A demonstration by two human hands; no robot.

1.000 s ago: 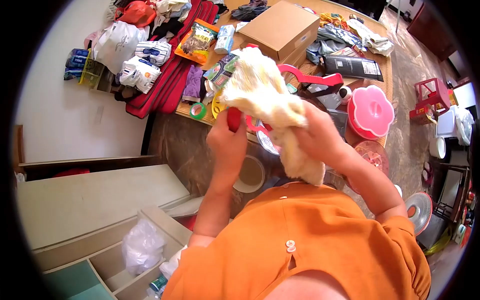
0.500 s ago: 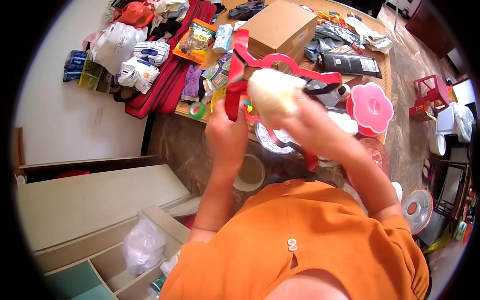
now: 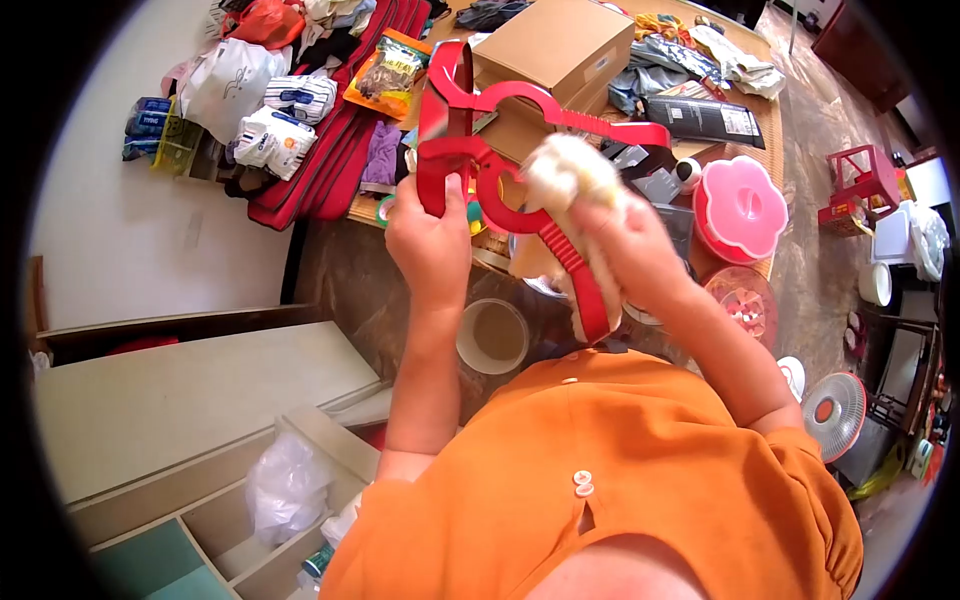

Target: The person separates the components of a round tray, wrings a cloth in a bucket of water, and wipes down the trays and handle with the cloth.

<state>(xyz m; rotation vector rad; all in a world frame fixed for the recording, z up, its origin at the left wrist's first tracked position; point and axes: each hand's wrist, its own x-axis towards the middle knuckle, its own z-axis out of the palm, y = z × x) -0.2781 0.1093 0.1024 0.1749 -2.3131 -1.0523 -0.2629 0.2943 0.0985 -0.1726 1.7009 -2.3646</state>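
Observation:
My left hand [image 3: 432, 245] is closed around the broad end of a red plastic frame [image 3: 493, 190], thumb on its outer face. The frame has two long arms, each with a rounded loop and a ridged stretch, spread apart toward the right. My right hand [image 3: 640, 245] grips a crumpled whitish cloth [image 3: 565, 178]. Part of the cloth hangs behind the lower arm and touches it. The frame's exact kind does not show.
Behind the frame, a table holds a cardboard box [image 3: 555, 50], a snack bag [image 3: 388, 75] and a pink flower-shaped lidded box [image 3: 740, 212]. Below stands a pale bucket [image 3: 492, 336]. An open drawer unit [image 3: 230, 520] is at lower left, a fan [image 3: 834, 417] at right.
My right hand with the cloth has moved from the upper arm of the frame down to the lower arm. The frame has shifted slightly left and turned, showing both arms more fully.

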